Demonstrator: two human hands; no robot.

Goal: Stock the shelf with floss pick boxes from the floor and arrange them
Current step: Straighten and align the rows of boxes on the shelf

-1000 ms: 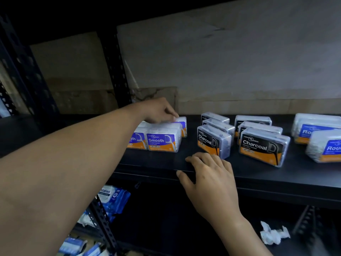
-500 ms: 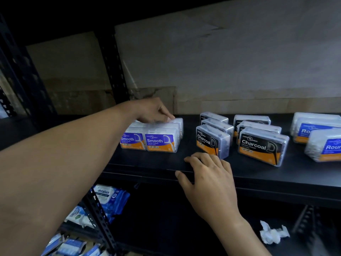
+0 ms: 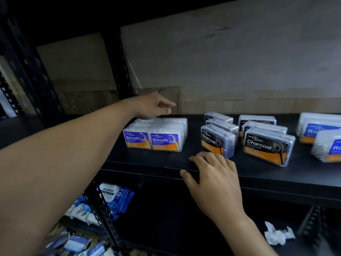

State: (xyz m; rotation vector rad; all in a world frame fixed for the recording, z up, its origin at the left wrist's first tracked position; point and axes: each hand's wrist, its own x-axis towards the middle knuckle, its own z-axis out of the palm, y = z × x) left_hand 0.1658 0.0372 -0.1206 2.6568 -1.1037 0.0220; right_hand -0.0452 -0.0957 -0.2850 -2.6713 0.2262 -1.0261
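Note:
On the black shelf (image 3: 151, 159) stand two rows of purple-and-orange "Smooth" floss pick boxes (image 3: 162, 140), packed side by side. My left hand (image 3: 151, 105) hovers just above the back of these rows, fingers loosely apart, holding nothing. To the right stand two rows of black "Charcoal" boxes (image 3: 265, 145) and, at the far right, blue boxes (image 3: 319, 130) partly cut off. My right hand (image 3: 212, 170) rests flat on the shelf's front edge, just in front of the nearest Charcoal box (image 3: 215, 140), empty.
A black perforated upright (image 3: 118, 71) stands behind the Smooth boxes, another upright (image 3: 103, 209) below the shelf. Blue wipe packs (image 3: 114, 194) lie on the lower left. Crumpled white paper (image 3: 278, 235) lies on the lower shelf at right. A grey wall backs the shelf.
My left hand has lifted off the rear Smooth boxes after pushing them into line with the front ones. My right hand has stayed on the shelf edge.

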